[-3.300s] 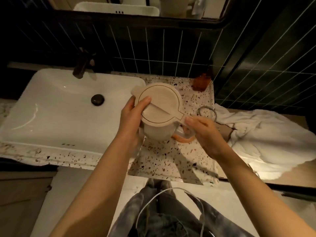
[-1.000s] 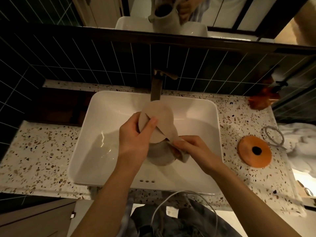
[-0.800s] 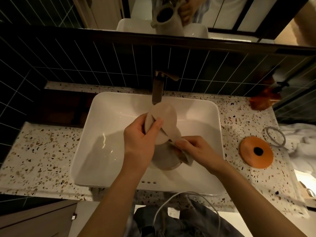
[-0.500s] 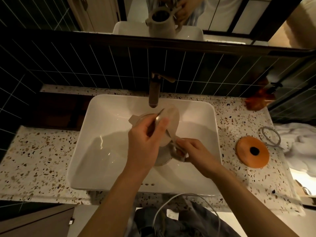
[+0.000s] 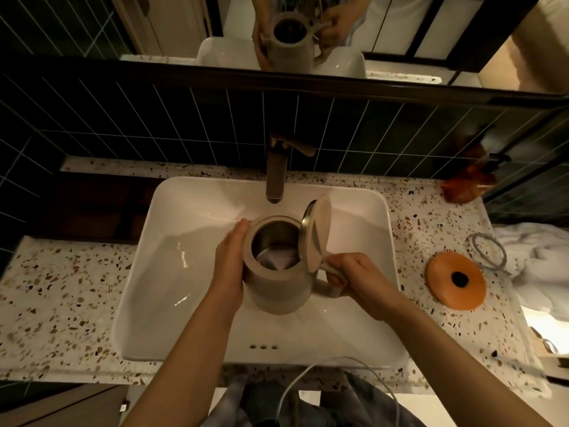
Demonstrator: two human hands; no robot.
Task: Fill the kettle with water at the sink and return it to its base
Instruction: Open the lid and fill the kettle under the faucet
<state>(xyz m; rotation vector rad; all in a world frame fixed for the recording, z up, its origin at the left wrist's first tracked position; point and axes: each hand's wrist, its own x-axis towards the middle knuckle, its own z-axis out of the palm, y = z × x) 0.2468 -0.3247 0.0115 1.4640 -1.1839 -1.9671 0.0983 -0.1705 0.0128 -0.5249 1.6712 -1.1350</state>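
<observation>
The kettle is held upright over the white sink, just in front of and below the spout of the dark faucet, with no water visible running from it. Its lid stands hinged open, tilted up on the side of the kettle away from the left hand, so the metal interior shows. The left hand is pressed flat against the kettle's side, fingers nearly straight and wrapped lightly around the body near the rim. The right hand is curled closed around the kettle's handle, with the thumb up near the lid hinge. The orange round base sits on the speckled countertop, well apart from the sink on the right-hand side, with a dark spot at its centre and a loop of pale cord just behind it. A white cloth lies beyond the cord at the counter's edge. An amber bottle stands near the sink's far corner on the same side, against the dark tiled wall. Above the faucet, the mirror reflects the kettle and both hands. A thin white cable hangs in front of the sink, near the person's body.
</observation>
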